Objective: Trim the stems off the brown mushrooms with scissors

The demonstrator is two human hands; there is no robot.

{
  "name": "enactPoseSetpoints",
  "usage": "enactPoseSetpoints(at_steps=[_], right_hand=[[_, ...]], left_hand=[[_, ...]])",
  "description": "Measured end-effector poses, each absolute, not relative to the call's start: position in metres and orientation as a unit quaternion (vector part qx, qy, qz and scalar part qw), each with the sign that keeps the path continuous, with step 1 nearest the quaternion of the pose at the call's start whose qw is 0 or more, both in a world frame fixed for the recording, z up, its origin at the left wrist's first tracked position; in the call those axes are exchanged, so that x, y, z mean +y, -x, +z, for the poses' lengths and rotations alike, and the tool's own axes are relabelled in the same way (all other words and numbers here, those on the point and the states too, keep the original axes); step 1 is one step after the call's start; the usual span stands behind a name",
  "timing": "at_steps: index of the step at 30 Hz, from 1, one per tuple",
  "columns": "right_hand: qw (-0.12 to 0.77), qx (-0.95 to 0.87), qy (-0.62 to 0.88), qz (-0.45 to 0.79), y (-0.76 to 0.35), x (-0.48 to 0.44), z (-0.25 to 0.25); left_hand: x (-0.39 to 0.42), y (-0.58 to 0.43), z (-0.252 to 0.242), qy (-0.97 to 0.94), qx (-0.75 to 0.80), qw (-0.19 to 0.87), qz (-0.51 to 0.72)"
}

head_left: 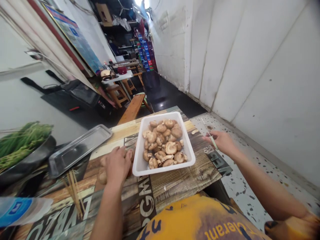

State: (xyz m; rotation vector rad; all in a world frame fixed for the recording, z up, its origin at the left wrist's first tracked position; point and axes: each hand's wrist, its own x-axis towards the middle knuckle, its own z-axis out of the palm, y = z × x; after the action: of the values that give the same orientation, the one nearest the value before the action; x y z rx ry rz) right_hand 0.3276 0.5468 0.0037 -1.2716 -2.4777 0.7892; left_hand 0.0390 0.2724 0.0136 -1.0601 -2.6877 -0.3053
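A white panelled wall [250, 50] lines the right, above speckled terrazzo flooring [247, 200]. Beyond, glossy black floor [165, 90] adjoins a long wooden seat [133, 107], wooden stools [113, 88] and a white-topped table [125, 76]; bright light [143, 3] glows at the top.

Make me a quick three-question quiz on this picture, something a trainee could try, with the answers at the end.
1. What does the right hand hold?
2. True or false: the left hand is inside the white tub.
3. Which lies nearest the bowl of greens?
A) the white tub
B) the shallow tray
C) the right hand

Key:
1. A knife with a pale handle.
2. False; it is outside, by the tub's left side.
3. B
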Motion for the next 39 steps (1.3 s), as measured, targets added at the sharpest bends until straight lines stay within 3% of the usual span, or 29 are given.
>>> enactPoseSetpoints(at_steps=[3,6,11,14,19,22,25,30,39], right_hand=[[0.063,-0.877,0.461,0.117,-0.312,0.568,-0.015],[0.029,-0.89,0.444,0.099,-0.285,0.58,-0.026],[0.016,-0.893,0.44,0.098,-0.266,0.589,-0.029],[0.033,-0.885,0.456,0.088,-0.271,0.586,-0.019],[0.126,-0.896,0.418,0.077,-0.272,0.552,0.024],[0.094,-0.937,0.326,0.08,-0.268,0.519,0.049],[0.109,-0.951,0.288,0.034,-0.272,0.49,0.06],[0.055,-0.977,0.206,-0.026,-0.281,0.466,0.058],[0.051,-0.982,0.16,-0.09,-0.278,0.467,0.064]], left_hand=[[0.311,-0.06,0.019,0.508,-0.836,0.101,-0.18],[0.35,-0.081,0.018,0.65,-0.733,-0.026,-0.197],[0.375,-0.092,0.009,0.644,-0.745,-0.102,-0.144],[0.374,-0.089,0.009,0.603,-0.77,-0.112,-0.179],[0.364,-0.095,0.019,0.422,-0.789,-0.195,-0.402],[0.355,-0.104,0.029,0.29,-0.675,-0.343,-0.585],[0.345,-0.112,0.038,0.204,-0.57,-0.426,-0.672],[0.337,-0.118,0.042,0.18,-0.512,-0.433,-0.72],[0.34,-0.127,0.04,0.209,-0.511,-0.386,-0.739]])
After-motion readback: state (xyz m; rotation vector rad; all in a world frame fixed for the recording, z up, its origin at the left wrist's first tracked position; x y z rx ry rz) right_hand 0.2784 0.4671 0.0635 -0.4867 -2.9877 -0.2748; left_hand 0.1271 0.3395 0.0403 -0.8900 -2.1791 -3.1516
